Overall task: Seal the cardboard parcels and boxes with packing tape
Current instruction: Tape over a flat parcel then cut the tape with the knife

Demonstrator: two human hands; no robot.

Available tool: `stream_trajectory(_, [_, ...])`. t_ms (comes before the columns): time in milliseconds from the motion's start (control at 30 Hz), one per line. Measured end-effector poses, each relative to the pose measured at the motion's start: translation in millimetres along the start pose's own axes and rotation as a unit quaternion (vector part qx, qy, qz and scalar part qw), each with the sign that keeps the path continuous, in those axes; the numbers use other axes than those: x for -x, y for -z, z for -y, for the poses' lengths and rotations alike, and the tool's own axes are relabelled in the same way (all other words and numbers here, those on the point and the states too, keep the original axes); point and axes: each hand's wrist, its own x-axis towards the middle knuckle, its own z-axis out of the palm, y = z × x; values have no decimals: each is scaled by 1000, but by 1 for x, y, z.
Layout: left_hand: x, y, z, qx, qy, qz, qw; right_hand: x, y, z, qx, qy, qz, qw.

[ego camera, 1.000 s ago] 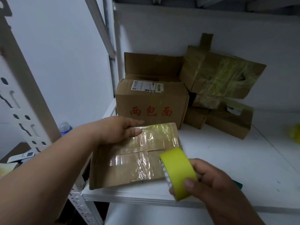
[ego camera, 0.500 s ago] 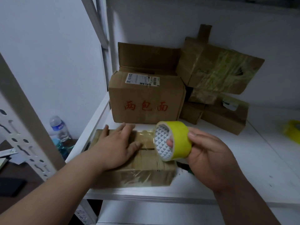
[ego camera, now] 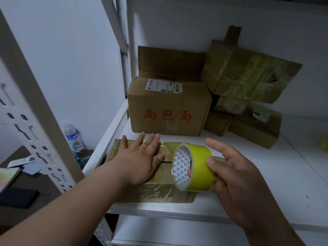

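A flat cardboard parcel, wrapped in glossy tape, lies at the front left of the white shelf. My left hand presses flat on its top with fingers spread. My right hand holds a yellow roll of packing tape on edge just above the parcel's right end, thumb on the outer band and fingertips inside the core. A dark slit in the parcel's top shows between the hand and the roll.
Behind stands a larger box with red characters, its back flap up. Several taped parcels are piled at the back right. A water bottle and a slotted rack post are on the left. Something yellow shows at the right edge.
The parcel has been laid flat on the shelf. My left hand went from gripping its top edge to pressing on top. My right hand lifted the roll from the front edge to beside the parcel.
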Motion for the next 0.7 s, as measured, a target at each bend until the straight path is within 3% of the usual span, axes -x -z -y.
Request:
stream_trajectory(333, [-1,-1,-3,-6,14,3,1000,42,10,-3,139,-38,85,986])
stream_trajectory(700, [0,-3,-6,-3,22,-5,1000,69,3,-31,212,-52,66,974])
